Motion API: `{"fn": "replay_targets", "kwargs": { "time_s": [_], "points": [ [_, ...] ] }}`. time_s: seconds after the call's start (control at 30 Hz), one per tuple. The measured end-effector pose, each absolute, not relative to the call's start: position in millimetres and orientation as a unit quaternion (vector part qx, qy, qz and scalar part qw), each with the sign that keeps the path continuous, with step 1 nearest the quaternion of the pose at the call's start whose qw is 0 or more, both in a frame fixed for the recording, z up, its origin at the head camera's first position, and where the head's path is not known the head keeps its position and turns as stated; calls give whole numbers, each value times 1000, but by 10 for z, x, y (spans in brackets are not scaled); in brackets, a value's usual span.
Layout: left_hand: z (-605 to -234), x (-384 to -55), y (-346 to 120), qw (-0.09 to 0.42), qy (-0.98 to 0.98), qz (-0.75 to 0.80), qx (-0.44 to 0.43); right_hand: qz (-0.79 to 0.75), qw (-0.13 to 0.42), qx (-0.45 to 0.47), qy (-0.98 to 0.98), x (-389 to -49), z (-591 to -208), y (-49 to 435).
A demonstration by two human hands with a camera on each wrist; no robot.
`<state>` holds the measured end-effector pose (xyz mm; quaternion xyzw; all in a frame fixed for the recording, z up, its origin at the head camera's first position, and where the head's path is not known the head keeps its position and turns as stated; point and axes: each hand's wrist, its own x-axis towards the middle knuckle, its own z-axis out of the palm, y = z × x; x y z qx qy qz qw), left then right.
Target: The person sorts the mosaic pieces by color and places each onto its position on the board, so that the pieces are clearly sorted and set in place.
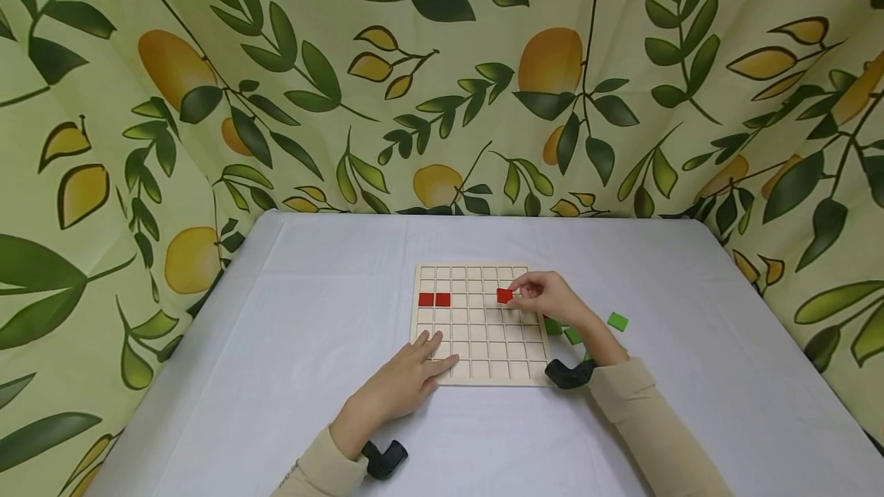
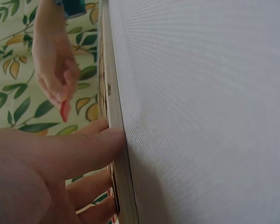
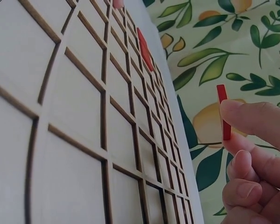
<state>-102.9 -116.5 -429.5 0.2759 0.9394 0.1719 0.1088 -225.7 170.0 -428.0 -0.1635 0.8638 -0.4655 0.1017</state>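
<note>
White tablecloth (image 1: 331,290) below, right grip (image 1: 550,298) narrow around a red tile (image 1: 504,296)

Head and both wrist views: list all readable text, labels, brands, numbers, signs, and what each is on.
None readable in any view.
Grid board: lines only, no lettering visible.
Red tile in the right hand, green tiles: no marks visible.
Curtain: fruit-and-leaf print, no words seen.
Left sleeve: small dark mark at the edge, too small to tell if it's text.
</note>
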Motion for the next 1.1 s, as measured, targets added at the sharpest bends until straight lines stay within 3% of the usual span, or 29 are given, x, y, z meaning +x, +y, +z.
{"fn": "replay_targets", "kwargs": {
  "time_s": [1.1],
  "points": [
    [-4289,-1032,-1166,105,939,168,280,-490,97,-167,850,-2292,-4395,1335]
  ]
}}
